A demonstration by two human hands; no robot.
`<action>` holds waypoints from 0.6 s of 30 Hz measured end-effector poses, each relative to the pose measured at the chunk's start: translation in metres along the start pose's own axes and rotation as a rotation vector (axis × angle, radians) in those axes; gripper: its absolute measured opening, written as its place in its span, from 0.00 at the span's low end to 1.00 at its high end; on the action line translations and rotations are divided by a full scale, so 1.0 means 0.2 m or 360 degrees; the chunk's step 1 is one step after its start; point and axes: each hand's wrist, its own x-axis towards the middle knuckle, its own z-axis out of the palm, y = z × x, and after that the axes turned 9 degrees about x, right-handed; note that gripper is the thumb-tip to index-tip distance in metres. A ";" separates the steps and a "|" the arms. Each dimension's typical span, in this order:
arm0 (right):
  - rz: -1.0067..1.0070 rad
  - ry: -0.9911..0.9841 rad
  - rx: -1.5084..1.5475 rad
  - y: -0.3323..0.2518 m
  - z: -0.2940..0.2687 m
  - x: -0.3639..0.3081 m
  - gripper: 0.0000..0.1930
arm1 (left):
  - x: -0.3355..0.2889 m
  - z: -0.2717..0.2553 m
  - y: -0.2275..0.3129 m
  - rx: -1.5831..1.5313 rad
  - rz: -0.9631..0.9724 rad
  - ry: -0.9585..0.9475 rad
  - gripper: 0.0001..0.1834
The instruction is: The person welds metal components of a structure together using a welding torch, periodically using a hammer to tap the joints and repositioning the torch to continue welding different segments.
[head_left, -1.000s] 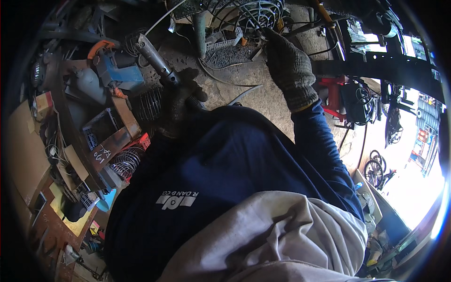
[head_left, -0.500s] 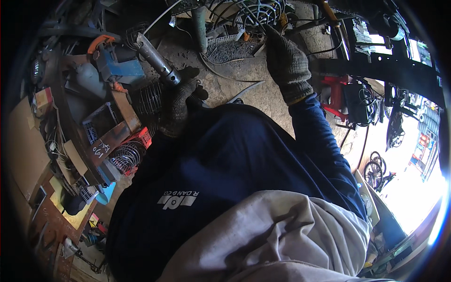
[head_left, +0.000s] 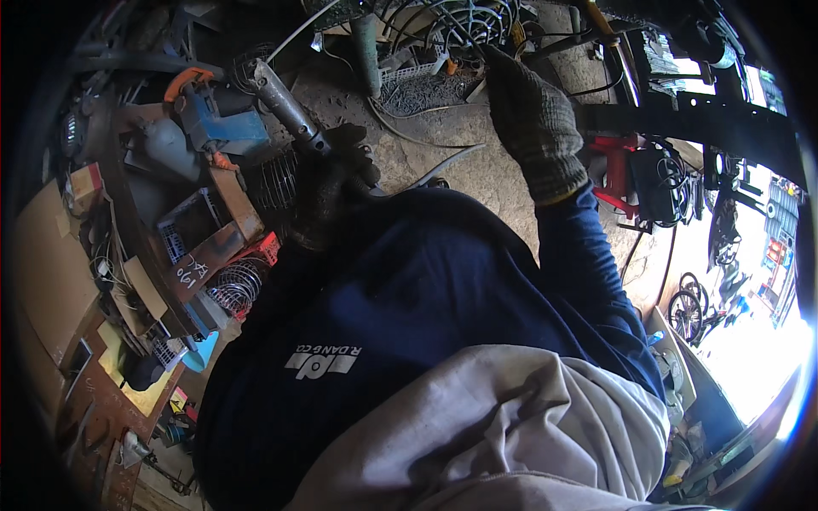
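My left hand [head_left: 335, 175], in a dark, soiled work glove, is closed at the lower end of a grey metal tube [head_left: 288, 104] with holes near that end. The tube slants up and to the left, and a thin pale rod or cable [head_left: 302, 30] runs from near its top. Deep shadow hides part of the grip. My right hand [head_left: 532, 119], in a grey knitted glove, reaches forward with its fingers pressed together. Its fingertips meet the near side of dark looped rods or hoses [head_left: 473, 21]; what they pinch is too small to make out.
On the left are a blue machine part with an orange handle [head_left: 223, 128], a rusty bench [head_left: 234, 204] and wire coils [head_left: 237, 285]. A green post [head_left: 366, 55] and a white basket [head_left: 413, 66] stand ahead. A dark beam [head_left: 690, 128] and red stand [head_left: 615, 175] are at right.
The right hand has shifted slightly to the right and nearer, fingertips still at the loops. The left hand and tube have barely moved; the whole view has shifted a little.
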 end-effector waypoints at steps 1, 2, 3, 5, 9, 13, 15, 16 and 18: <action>0.0030 -0.0043 -0.0030 -0.04 -0.05 0.00 0.16 | 0.01 -0.04 -0.02 0.0555 0.0398 -0.0018 0.19; 0.0070 -0.0082 -0.0025 -0.08 -0.09 0.00 0.15 | 0.02 -0.09 -0.05 0.1106 0.0794 -0.0026 0.21; 0.0109 -0.0121 -0.0020 -0.12 -0.14 0.01 0.15 | 0.03 -0.12 -0.08 0.1394 0.0969 -0.0016 0.20; 0.0086 -0.0128 0.0004 -0.15 -0.18 -0.02 0.15 | 0.02 -0.11 -0.08 0.1683 0.1122 0.0079 0.15; -0.0025 -0.0097 0.0014 -0.12 -0.26 -0.07 0.14 | 0.02 -0.09 -0.05 0.1913 0.1687 0.0270 0.11; 0.0128 -0.0190 0.0082 -0.16 -0.32 -0.05 0.14 | 0.00 -0.10 -0.08 0.1807 0.1537 0.0148 0.15; 0.0042 -0.0165 0.0152 -0.15 -0.33 -0.05 0.15 | 0.01 -0.16 -0.16 0.1666 0.1424 0.0085 0.23; -0.0002 -0.0149 0.0189 -0.14 -0.33 -0.05 0.15 | 0.01 -0.15 -0.15 0.1587 0.1352 0.0054 0.26; 0.0073 -0.0159 0.0182 -0.10 -0.31 -0.08 0.15 | -0.01 -0.13 -0.13 0.1315 0.1085 0.0019 0.25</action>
